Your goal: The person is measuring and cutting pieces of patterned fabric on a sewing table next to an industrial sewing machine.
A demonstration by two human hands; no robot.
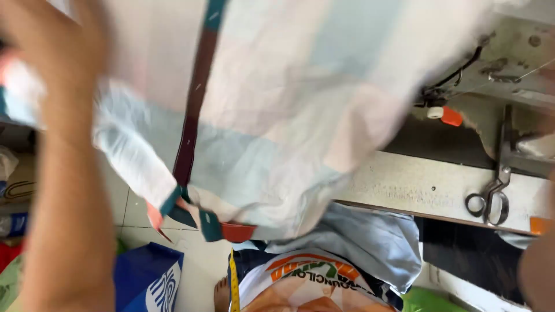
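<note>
A large pale checked cloth (289,98), in light blue, pink and white with a dark maroon and teal stripe, hangs spread across the upper view. My left hand (55,43) is raised at the top left, blurred, and grips the cloth's left edge. Its forearm runs down the left side. A blurred patch of skin at the lower right edge is my right hand or arm (537,271), close to the table's front. Its fingers are not visible.
A sewing machine (509,63) stands at the upper right on a pale table (416,188). Scissors (491,199) lie on that table. A small orange-capped piece (450,117) sits near the machine. Below are a yellow measuring tape (234,283), a blue bag (147,280) and a bare foot (221,294).
</note>
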